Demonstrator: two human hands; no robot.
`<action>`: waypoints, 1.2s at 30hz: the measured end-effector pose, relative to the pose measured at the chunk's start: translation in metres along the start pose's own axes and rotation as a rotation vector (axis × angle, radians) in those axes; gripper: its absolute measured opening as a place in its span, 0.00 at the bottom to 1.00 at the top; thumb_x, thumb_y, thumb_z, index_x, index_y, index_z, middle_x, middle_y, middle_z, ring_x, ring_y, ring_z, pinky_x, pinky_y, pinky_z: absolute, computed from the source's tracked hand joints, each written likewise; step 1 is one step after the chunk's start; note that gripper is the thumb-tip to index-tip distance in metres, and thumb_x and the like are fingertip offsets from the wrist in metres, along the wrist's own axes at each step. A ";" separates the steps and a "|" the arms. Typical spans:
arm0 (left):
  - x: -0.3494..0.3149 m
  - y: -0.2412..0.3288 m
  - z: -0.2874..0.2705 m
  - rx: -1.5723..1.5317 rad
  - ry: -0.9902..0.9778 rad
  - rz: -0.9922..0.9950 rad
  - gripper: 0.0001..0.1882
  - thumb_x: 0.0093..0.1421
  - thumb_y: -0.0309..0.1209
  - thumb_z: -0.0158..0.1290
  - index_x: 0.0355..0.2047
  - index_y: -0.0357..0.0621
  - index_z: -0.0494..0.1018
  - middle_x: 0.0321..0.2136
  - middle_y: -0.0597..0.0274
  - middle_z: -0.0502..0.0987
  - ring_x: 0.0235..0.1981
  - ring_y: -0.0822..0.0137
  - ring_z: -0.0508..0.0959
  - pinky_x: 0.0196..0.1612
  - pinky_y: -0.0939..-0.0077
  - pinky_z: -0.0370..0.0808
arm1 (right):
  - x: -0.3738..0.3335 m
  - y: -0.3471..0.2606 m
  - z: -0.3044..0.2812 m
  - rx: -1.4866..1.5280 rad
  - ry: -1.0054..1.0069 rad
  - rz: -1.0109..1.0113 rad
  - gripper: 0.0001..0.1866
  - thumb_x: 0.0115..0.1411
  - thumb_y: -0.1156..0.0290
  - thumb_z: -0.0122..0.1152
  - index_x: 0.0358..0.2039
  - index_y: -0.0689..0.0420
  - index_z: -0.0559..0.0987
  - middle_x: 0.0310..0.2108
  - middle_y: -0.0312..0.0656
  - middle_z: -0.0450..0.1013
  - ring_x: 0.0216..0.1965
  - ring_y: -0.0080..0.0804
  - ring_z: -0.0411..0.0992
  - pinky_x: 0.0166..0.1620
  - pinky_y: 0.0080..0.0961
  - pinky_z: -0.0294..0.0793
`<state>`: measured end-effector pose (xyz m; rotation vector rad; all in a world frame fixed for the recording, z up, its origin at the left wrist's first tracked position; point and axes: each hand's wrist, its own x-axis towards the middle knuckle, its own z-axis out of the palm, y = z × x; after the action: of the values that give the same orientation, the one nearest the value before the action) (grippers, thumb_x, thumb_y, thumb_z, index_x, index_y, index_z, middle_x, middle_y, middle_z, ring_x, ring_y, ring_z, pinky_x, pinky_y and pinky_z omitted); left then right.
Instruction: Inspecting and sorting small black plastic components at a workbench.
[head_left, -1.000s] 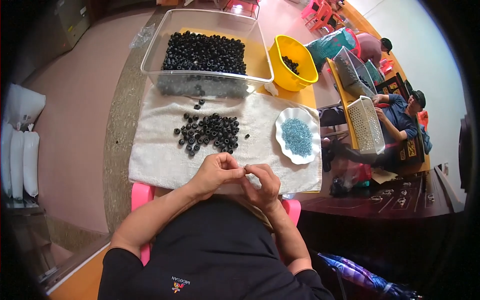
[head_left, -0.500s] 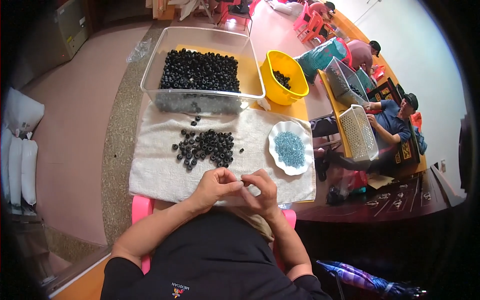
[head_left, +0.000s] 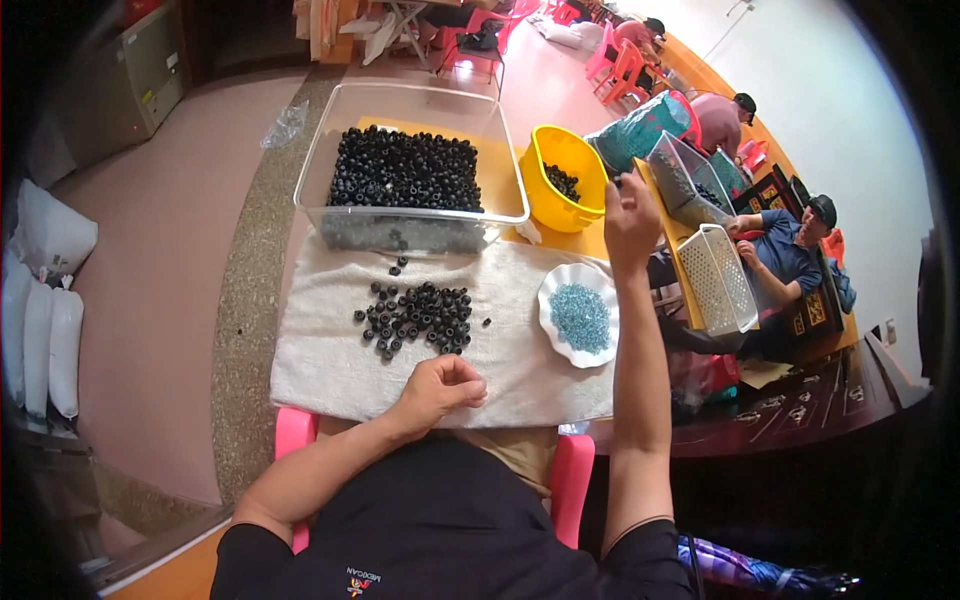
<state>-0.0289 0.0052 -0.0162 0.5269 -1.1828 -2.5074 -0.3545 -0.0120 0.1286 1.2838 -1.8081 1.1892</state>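
My left hand [head_left: 440, 395] rests at the near edge of the white cloth, just below a loose pile of black beads [head_left: 420, 318]. Its thumb and fingers are pinched together, and whatever may be between them is hidden. My right hand [head_left: 632, 222] is raised beside the right rim of the yellow tub [head_left: 540, 205], fingers curled, with what looks like a black bead [head_left: 618, 182] at the fingertips. Black beads [head_left: 562, 181] lie inside the tub. On the cloth, left of my right forearm, sits a white scalloped dish [head_left: 549, 338] of tiny pale-blue beads [head_left: 580, 317].
A large clear plastic bin [head_left: 312, 190] of black beads stands behind the cloth [head_left: 320, 370]. To the right, a person [head_left: 785, 245] sits by a white perforated basket [head_left: 715, 280]. White sacks [head_left: 50, 345] are on the left, and a folded umbrella [head_left: 750, 568] lies lower right.
My hands were together over the cloth's near edge, fingers meeting at a small dark thing. My right hand has moved away, up and right to the yellow tub; my left stayed near the pile.
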 end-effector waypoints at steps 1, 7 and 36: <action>0.001 0.000 0.001 -0.003 -0.001 0.006 0.06 0.61 0.24 0.58 0.35 0.36 0.72 0.32 0.58 0.79 0.33 0.70 0.80 0.40 0.76 0.80 | 0.004 0.011 0.005 -0.015 -0.047 0.054 0.12 0.57 0.69 0.66 0.39 0.60 0.80 0.36 0.45 0.80 0.28 0.29 0.77 0.33 0.23 0.75; 0.002 0.001 -0.007 0.020 0.011 0.019 0.06 0.60 0.24 0.59 0.35 0.37 0.72 0.31 0.60 0.78 0.32 0.72 0.79 0.39 0.77 0.79 | -0.074 -0.053 -0.002 0.370 -0.673 0.173 0.10 0.56 0.76 0.65 0.39 0.59 0.81 0.32 0.43 0.78 0.26 0.26 0.75 0.33 0.21 0.75; -0.003 0.007 0.004 -0.195 0.061 0.037 0.08 0.67 0.31 0.52 0.41 0.40 0.71 0.37 0.61 0.75 0.37 0.70 0.79 0.41 0.74 0.79 | -0.172 -0.116 -0.054 0.586 -0.834 0.198 0.11 0.53 0.80 0.65 0.38 0.62 0.78 0.34 0.45 0.75 0.29 0.28 0.74 0.31 0.20 0.73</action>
<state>-0.0274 0.0044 -0.0077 0.5212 -0.9056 -2.5213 -0.1883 0.0897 0.0397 2.2223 -2.2728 1.4913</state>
